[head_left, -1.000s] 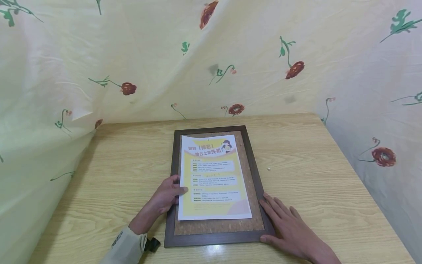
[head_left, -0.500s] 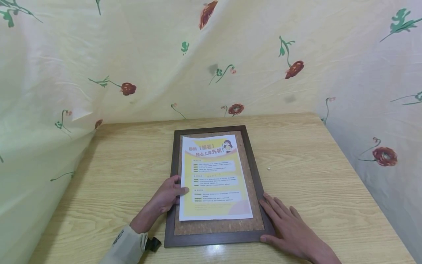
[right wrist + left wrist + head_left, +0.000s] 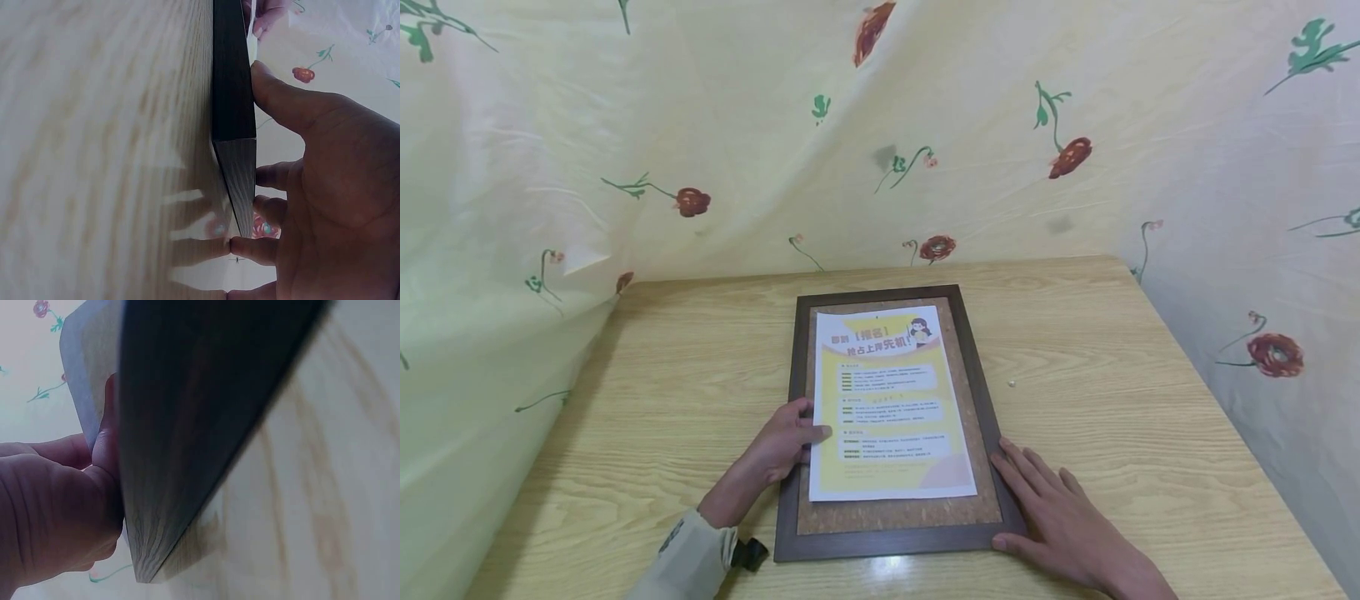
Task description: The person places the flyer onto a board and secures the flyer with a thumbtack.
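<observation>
A framed cork board (image 3: 898, 517) with a dark brown frame lies flat on the table. On its cork lies a yellow and white printed poster (image 3: 887, 392), with a small dark dot near its top edge. My left hand (image 3: 786, 446) pinches the poster's left edge, thumb on top and fingers beneath, beside the frame's left side. In the left wrist view the lifted paper (image 3: 78, 369) shows behind the frame's edge (image 3: 187, 412). With fingers extended, my right hand (image 3: 1060, 517) rests on the lower right corner of the frame; its thumb touches the frame's edge (image 3: 232, 75) in the right wrist view.
A tiny pale, shiny object (image 3: 1011, 383) lies on the wood-grain table (image 3: 1112, 383) to the right of the board. Cream cloth (image 3: 737, 125) printed with red flowers hangs behind the table and along both sides. A dark strap piece (image 3: 749, 554) sits at the left cuff.
The poster has slid slightly to the right over the cork, with my left hand still pinching its edge. My right hand and the board have stayed in place.
</observation>
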{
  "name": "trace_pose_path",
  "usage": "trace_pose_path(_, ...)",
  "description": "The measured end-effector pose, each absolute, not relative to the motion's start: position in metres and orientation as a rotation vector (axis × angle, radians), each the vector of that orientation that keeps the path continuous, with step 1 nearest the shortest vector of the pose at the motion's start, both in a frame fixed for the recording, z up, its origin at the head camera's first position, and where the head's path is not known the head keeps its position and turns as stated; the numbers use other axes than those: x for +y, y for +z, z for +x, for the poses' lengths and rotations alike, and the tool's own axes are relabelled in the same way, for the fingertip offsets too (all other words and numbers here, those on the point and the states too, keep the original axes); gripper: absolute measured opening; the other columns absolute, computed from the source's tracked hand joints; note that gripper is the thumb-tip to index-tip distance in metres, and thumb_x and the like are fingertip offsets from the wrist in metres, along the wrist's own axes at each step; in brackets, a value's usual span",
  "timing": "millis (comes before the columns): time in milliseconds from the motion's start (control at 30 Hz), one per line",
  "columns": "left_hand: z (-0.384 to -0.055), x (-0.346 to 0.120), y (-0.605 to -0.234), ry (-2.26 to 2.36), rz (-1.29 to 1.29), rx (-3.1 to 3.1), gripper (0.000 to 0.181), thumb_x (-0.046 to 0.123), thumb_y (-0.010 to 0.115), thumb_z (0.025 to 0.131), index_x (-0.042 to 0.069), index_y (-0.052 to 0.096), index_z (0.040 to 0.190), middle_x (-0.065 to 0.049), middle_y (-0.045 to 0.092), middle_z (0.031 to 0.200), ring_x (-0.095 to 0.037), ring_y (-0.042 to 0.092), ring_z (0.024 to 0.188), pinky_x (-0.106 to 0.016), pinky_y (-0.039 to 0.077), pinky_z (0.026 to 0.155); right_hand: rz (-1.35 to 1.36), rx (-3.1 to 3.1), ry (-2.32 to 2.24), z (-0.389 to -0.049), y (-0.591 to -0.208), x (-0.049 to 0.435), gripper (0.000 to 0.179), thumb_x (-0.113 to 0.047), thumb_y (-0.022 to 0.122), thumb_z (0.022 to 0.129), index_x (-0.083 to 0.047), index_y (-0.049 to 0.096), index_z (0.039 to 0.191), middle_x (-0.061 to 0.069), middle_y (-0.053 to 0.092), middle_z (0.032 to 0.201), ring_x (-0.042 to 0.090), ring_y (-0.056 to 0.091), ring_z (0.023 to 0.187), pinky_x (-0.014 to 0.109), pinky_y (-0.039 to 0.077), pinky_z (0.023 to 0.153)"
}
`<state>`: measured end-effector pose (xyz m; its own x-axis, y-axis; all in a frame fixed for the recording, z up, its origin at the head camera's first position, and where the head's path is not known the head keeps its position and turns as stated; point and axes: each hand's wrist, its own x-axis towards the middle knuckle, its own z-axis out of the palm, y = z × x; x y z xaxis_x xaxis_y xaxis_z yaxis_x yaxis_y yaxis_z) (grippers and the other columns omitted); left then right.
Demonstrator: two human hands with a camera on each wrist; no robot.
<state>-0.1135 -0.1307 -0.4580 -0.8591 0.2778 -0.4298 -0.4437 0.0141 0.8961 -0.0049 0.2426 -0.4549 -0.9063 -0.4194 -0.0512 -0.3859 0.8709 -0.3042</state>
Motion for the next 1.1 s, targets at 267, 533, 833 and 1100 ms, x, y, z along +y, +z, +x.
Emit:
trace_pose_path(267,-0.113,-0.127,-0.456,1.892,-0.192,1.817,0.044,-0.009,0.052,0.095,-0.005,0.04,0.138,-0.027,0.067,0.112,-0.038,0.07,0.094,-0.045,0.059,0.072,-0.644,2.932,-0.431,-0.006,-0.456,0.242,0.092,-0.072,0.055,0.085,-0.013,0.036,0.153,0.01,0.025,0.161,0.043,0.032,0.14,0.075,0.033,0.094)
trace_pose_path(533,-0.114,-0.128,-0.453,1.887,-0.209,1.831,0.039,-0.004,0.054,0.095,-0.006,0.043,0.133,-0.024,0.069,0.107,-0.038,0.071,0.091,-0.045,0.059,0.071,-0.656,2.943,-0.422,-0.006,-0.456,0.243,0.091,-0.071,0.055,0.086,-0.013,0.036,0.153,0.01,0.026,0.161,0.043,0.032,0.14,0.075,0.033,0.094)
trace_pose_path(833,-0.11,-0.137,-0.449,1.827,-0.303,2.003,0.043,0.001,0.06,0.091,-0.003,0.049,0.132,-0.018,0.071,0.097,-0.03,0.071,0.079,-0.04,0.06,0.065,-0.662,2.946,-0.426,-0.006,-0.456,0.243,0.091,-0.071,0.056,0.086,-0.014,0.036,0.154,0.01,0.025,0.161,0.043,0.032,0.14,0.075,0.033,0.094)
trace_pose_path(1100,-0.102,-0.149,-0.442,1.858,-0.27,2.073,0.045,-0.001,0.061,0.091,-0.006,0.045,0.134,-0.019,0.071,0.09,-0.028,0.07,0.075,-0.04,0.06,0.068,-0.652,2.938,-0.443,-0.005,-0.456,0.243,0.091,-0.07,0.056,0.086,-0.013,0.036,0.153,0.009,0.026,0.161,0.043,0.031,0.14,0.075,0.032,0.095)
